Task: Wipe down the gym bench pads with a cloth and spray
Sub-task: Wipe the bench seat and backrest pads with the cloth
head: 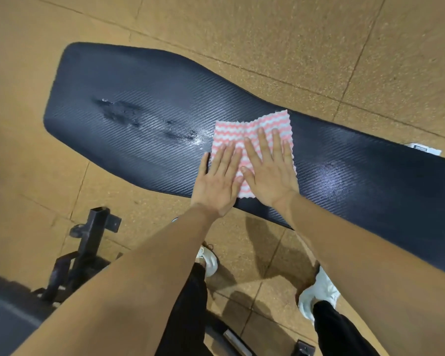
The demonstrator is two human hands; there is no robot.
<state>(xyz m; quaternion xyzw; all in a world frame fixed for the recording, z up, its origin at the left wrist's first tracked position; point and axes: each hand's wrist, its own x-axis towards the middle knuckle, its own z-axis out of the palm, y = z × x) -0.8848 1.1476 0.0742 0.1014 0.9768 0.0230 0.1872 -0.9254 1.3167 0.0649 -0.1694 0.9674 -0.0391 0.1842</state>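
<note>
A long black bench pad (139,98) with a ribbed texture runs from upper left to lower right. Wet spray patches (123,113) glisten on its left half, with more droplets next to the cloth. A pink and white zigzag cloth (254,125) lies flat on the middle of the pad. My left hand (220,178) presses flat on the cloth's left edge, its thumb on the bare pad. My right hand (270,168) lies flat on the cloth beside it, fingers spread. No spray bottle is in view.
A black metal frame post (94,240) stands at lower left beside another dark pad (8,312). My white shoes (319,291) rest on the tan tiled floor (242,34) under the bench. A white label (423,149) shows at the pad's far edge.
</note>
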